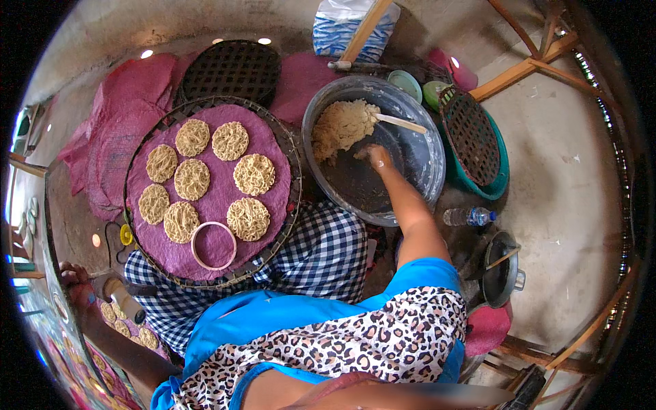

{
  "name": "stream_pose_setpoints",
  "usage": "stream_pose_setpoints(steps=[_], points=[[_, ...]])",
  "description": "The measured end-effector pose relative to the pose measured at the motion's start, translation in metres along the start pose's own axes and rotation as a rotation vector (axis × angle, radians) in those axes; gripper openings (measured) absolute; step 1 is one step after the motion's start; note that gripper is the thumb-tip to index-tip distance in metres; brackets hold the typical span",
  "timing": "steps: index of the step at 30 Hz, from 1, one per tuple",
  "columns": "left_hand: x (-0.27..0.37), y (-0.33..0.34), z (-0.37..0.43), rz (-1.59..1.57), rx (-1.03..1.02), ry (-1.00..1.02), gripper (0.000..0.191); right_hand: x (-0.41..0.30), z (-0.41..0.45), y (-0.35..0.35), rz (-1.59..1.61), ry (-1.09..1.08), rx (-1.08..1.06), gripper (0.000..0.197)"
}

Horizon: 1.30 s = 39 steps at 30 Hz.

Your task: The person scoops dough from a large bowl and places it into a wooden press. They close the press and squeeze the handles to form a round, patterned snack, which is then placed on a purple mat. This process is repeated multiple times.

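My right hand [378, 158] reaches into a large dark basin [433, 169], its fingers pointing down beside a mass of crumbly pale dough [344, 125]. Whether any dough is between those fingers cannot be told. A flat light stick [402, 123] leans out of the dough. Far to the left, my left hand [74, 274] is curled next to a pale cylindrical tool [123, 300] with a dark end; its grip is unclear. Across my lap lies a round woven tray [296, 189] lined with purple cloth [218, 156]. Several noodle discs [192, 179] and a pale ring [235, 246] rest on it.
Stacked woven trays [230, 72] stand behind the lined tray. Right of the basin are a teal tub [499, 179] with a woven tray [469, 136] on it, a water bottle [467, 216] and a dark pan [499, 269]. More noodle discs [120, 328] lie at lower left.
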<state>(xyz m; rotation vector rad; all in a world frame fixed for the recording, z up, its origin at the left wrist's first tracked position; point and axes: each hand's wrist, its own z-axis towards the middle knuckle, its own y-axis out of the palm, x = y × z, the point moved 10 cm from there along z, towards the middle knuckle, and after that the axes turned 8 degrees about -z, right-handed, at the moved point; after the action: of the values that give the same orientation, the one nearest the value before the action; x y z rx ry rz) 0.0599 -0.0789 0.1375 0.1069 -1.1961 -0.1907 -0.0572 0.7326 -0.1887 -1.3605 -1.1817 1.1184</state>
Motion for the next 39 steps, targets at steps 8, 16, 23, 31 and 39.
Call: stream_pose_setpoints(steps=[8, 16, 23, 31, 39], points=[[0.020, 0.037, 0.009, 0.098, -0.072, 0.042, 0.034, 0.012, 0.014, 0.017, 0.122, 0.190, 0.010, 0.025], [0.017, 0.018, 0.023, 0.166, -0.051, -0.019, 0.036, -0.078, -0.028, -0.015, 0.220, -0.273, -0.124, 0.034], [0.008, 0.042, 0.034, 0.124, -0.096, -0.036, 0.037, -0.150, -0.042, -0.006, 0.085, -0.404, -0.193, 0.019], [0.015, 0.031, 0.032, 0.111, -0.095, -0.037, 0.039, -0.130, -0.060, -0.080, 0.904, -0.104, -0.323, 0.035], [0.006, 0.047, 0.035, -0.097, -0.026, -0.120, 0.043, -0.188, 0.005, -0.072, 1.414, -0.106, 0.109, 0.078]])
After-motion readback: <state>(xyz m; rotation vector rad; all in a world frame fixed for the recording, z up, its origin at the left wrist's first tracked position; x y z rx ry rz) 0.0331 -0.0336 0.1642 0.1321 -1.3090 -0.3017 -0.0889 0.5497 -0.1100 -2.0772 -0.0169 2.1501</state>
